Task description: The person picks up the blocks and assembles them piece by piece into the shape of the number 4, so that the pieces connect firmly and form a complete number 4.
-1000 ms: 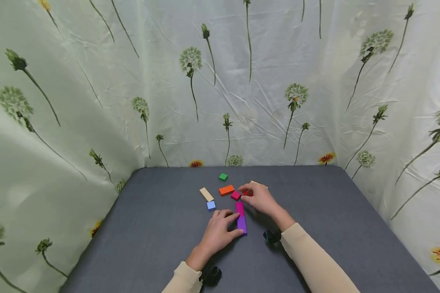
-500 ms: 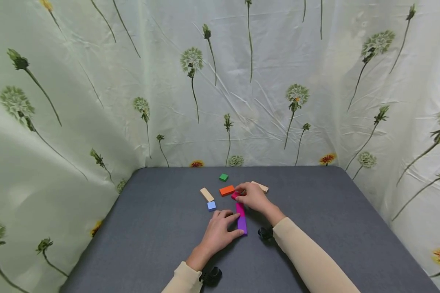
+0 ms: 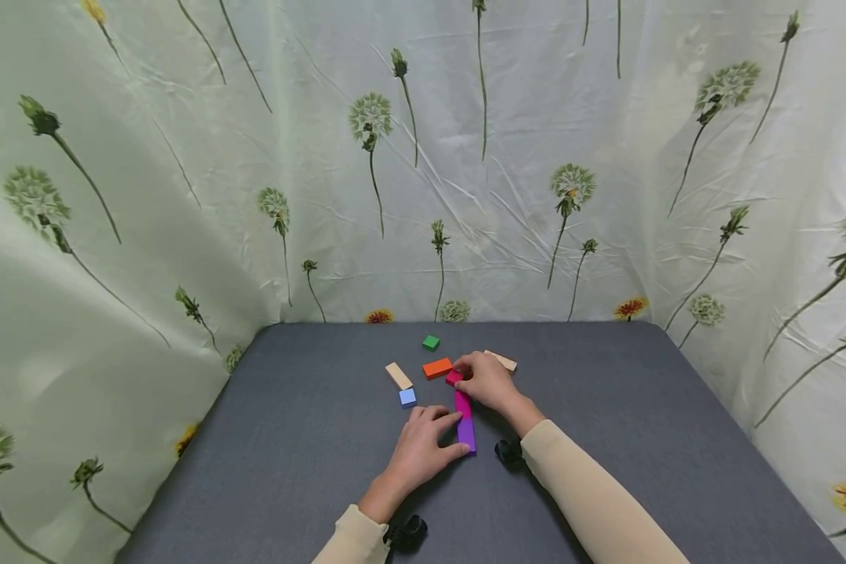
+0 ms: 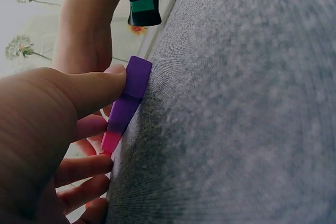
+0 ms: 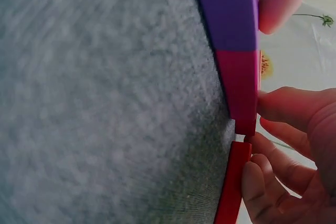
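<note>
A person's two bare hands are working over small colored blocks. Half a second to a second after sitting farther right, the right hand point(image 3: 489, 381) is now lying over a crimson block point(image 3: 453, 378), seemingly pinching it with thumb and forefinger, so both hands are meeting along one row. The left hand point(image 3: 426, 444) is holding a purple block point(image 3: 467, 436) at the row's near end; a magenta block point(image 3: 463, 405) is lying end to end beyond it, leading toward the crimson one. Whether magenta and crimson are touching is hard to tell. Under the right hand's other fingers, a red block point(image 5: 233, 182) is showing. An orange block point(image 3: 437, 368) is lying just left of the crimson. No container is holding these blocks; they are resting directly on a gray table point(image 3: 289, 439).
</note>
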Tool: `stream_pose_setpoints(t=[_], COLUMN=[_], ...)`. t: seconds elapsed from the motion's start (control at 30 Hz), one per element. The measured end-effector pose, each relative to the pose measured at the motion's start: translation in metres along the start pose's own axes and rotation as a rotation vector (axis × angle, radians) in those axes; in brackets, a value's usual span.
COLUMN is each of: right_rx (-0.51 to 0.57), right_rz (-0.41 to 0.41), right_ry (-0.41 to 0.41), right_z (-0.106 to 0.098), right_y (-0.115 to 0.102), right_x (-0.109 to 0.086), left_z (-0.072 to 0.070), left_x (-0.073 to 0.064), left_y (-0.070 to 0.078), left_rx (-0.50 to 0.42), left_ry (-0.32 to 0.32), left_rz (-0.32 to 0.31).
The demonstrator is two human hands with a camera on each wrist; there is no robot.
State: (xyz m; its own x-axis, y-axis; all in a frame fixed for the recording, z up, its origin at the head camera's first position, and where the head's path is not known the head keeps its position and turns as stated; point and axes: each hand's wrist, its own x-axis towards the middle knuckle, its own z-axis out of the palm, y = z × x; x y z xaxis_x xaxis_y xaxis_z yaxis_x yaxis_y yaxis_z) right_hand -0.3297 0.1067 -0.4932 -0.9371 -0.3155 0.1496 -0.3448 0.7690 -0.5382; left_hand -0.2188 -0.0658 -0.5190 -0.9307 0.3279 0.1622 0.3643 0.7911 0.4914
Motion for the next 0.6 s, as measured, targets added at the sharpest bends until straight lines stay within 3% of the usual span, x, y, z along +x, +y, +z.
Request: stream_pose_setpoints(t=[0.6], right_rx=[-0.039], right_rz=[0.011], right_ry=[-0.004], right_z=[0.0005], right_y=[-0.0020], right_x=[0.0043], left_z=[0.0009], left_x=[0.0001], left_y=[-0.0012], left_rx=[0.009], left_ry=[0.001], left_rz=[-0.005])
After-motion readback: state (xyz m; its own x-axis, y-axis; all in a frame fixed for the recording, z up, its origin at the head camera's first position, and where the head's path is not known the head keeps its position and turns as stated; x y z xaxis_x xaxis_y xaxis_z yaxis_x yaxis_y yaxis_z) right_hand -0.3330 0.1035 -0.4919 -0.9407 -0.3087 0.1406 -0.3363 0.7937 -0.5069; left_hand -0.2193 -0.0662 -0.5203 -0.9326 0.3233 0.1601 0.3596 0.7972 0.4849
